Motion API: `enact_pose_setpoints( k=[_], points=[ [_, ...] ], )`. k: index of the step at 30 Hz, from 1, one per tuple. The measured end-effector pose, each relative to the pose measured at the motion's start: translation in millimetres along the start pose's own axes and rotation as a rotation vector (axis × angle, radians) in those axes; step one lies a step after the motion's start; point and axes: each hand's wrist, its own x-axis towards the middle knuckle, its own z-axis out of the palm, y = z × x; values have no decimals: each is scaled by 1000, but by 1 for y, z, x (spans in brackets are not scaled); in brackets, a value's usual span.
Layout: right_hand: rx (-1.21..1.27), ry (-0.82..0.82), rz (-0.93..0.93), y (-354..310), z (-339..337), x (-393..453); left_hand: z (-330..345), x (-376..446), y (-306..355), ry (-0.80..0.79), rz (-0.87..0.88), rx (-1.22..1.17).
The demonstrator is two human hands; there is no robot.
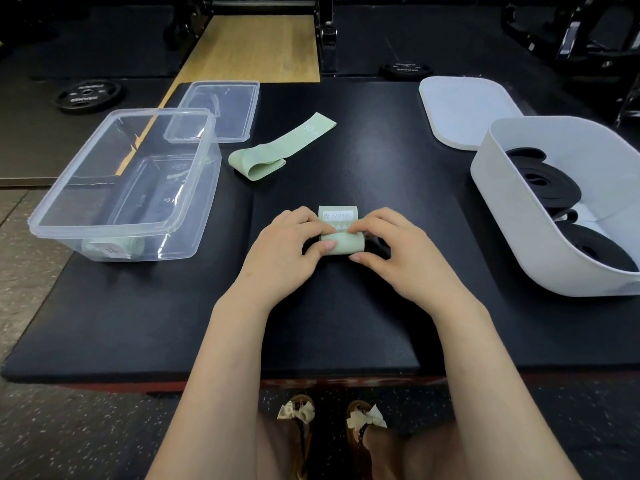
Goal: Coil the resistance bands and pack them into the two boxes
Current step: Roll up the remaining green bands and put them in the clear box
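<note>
— Status of the hands?

— Both are on 1 pale green fabric band [341,233] at the middle of the black desk [329,323]. The left hand [287,245] has its grip closed on the left end of the rolled part, thumb on the near face. The right hand [398,249] does the same on the right end, fingers curled over the top. The band is partly coiled; a short flat tail with a white label lies on the desk just beyond the roll.

— Other bands?

— A 2nd green band [277,152] lies loose on the desk beyond the hands, towards the left, folded at its near end, printed "30" at its far end. Nobody is touching it.

— The boxes?

— A clear plastic box [121,188] stands at the left of the desk, open. 1 coiled green band [112,249] sits in its near corner. Its clear lid [214,110] lies just behind it. A white oval box [554,244] stands at the right edge, open, holding several coiled black bands [547,183]. Its white lid [464,110] lies flat behind it.

— Surroundings?

— 2 weight plates [86,93] lie on the floor beyond the desk, with a wooden platform [252,46] between them.
</note>
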Motion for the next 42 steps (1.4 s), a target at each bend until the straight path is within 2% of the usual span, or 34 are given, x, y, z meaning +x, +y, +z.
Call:
enact_pose_setpoints(
  k=[3, 12, 15, 20, 26, 28, 32, 36, 42],
  points=[
    [11, 9, -2, 1, 1, 1, 0, -2, 0, 13, -4, 3],
    [-3, -136, 21, -2, -5, -1, -8, -8, 1, 13, 145, 13],
    [-24, -126, 31, -3, -4, -2, -8, -8, 0, 18, 125, -7],
    [39, -15, 31, -3, -5, -3, -5, -7, 1, 29, 72, -14],
    [32, -36, -44, -2, -4, -2, -3, -5, 0, -7, 21, -41],
    [32, -31, -48, -1, -3, -2, -2, -5, -2, 24, 30, -29],
    [28, -36, -27, 0, -1, -1, -4, -5, 0, 100, 18, -55],
    [31, -30, 10, 0, 1, -1, -6, -5, -1, 52, 40, -50],
    [14, 3, 50, 0, 7, 2, 0, -3, -2, 50, -55, -147]
  ],
)
